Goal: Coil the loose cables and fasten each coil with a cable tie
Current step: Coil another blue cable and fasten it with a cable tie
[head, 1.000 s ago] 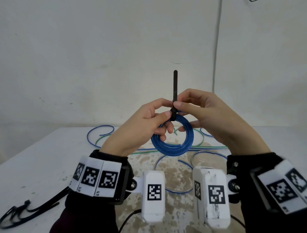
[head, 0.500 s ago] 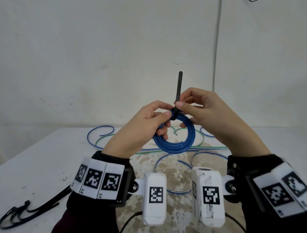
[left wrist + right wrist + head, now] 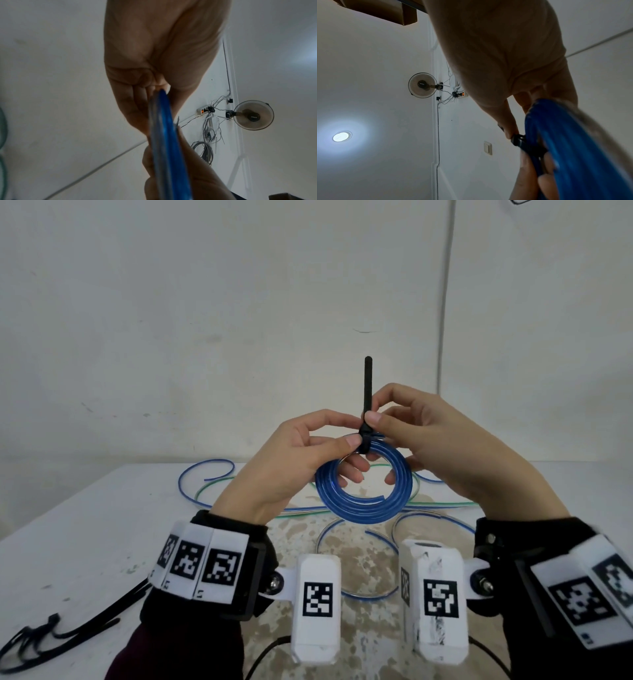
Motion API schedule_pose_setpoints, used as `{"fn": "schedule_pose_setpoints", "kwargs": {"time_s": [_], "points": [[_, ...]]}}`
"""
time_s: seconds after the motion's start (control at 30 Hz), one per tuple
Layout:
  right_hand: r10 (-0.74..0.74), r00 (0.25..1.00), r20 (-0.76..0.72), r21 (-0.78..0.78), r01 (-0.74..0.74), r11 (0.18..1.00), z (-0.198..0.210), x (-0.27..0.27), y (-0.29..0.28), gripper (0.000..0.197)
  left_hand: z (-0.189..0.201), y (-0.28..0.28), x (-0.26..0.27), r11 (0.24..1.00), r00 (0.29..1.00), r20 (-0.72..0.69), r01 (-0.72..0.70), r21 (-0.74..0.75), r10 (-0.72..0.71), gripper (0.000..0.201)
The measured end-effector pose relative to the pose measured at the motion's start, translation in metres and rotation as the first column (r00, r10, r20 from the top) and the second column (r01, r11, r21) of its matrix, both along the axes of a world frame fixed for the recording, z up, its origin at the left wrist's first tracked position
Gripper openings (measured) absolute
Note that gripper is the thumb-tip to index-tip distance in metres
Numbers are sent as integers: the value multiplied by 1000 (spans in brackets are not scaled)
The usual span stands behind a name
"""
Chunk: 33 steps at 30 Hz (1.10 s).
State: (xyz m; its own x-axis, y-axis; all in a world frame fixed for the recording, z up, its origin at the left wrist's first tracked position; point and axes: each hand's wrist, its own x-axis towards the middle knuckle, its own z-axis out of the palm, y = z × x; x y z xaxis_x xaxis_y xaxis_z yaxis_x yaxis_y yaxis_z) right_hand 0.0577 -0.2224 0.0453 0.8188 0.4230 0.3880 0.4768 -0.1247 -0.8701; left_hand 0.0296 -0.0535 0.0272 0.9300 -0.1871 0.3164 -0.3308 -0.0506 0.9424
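At nine o'clock, low on the white table, a bundle of spare black cable ties is lying well apart from my work. Moving right, my left hand is pinching the top of the blue cable coil, thumb and forefinger closing on the tie's head at the coil's twelve o'clock. The coil is hanging in the air between my two hands, above the loose blue and green cables sprawling on the table behind it. The black cable tie is wrapping the coil at that top point, its free tail standing nearly straight up toward twelve o'clock. My right hand is pinching that tail just above the head, thumb and forefinger curling on it, the other fingers reaching down inside the ring.

The pull I judge is coming runs along the tail's long axis, upward and away from the head; my right hand is already sitting on it, my left bracing below.

Against half a second ago, the tail is standing more upright, having leaned slightly toward one o'clock then, and my right thumb is gripping a little higher above the head.
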Motion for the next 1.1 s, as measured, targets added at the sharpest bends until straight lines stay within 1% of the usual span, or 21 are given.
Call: {"fn": "schedule_pose_setpoints", "kwargs": {"time_s": [0.13, 0.2, 0.27, 0.37, 0.43, 0.5, 0.53, 0.67, 0.83, 0.9, 1.0, 1.1], "points": [[23, 996, 80, -28, -21, 999, 0, -1, -1, 9, 0, 3, 0, 999, 999, -23, 27, -22, -28, 17], [51, 995, 89, -49, -47, 998, 0, 0, -2, 9, 1, 5, 0, 1000, 999, -14, 30, 0, -30, 17], [65, 994, 83, -64, -60, 996, -1, 0, -1, 10, 0, 5, 1, 1000, 1000, 11, -2, 30, 2, 14], [30, 994, 106, -30, -27, 999, -1, 2, -1, 10, -4, 0, 5, 998, 997, 54, -47, 34, 45, 13], [4, 993, 122, 4, -5, 1000, -1, 3, -2, 12, -5, -5, 7, 999, 998, 39, -52, -7, 52, 18], [-9, 993, 116, 26, 6, 1000, -1, 4, -2, 13, -3, -8, 7, 998, 998, 23, -51, -47, 52, 21], [-14, 994, 106, 31, 11, 999, -1, 5, -1, 14, -2, -10, 7, 997, 997, 41, -57, -42, 59, 20], [-104, 986, 126, 20, 103, 995, -3, 8, 3, 16, -3, -15, 6, 988, 975, 166, -152, 35, 145, 19], [-171, 979, 110, 74, 164, 984, -5, 12, 5, 13, -5, -14, 8, 979, 960, 223, -191, 71, 171, 28], [-174, 978, 110, 87, 165, 982, -6, 12, 7, 12, -5, -14, 7, 980, 962, 224, -180, 88, 156, 31], [-158, 984, 85, 102, 149, 983, -6, 9, 10, 13, -5, -16, 6, 984, 971, 189, -161, 74, 144, 34], [-142, 989, 47, 113, 136, 984, -6, 8, 10, 14, -7, -18, 8, 975, 960, 233, -188, 116, 158, 39]]}}
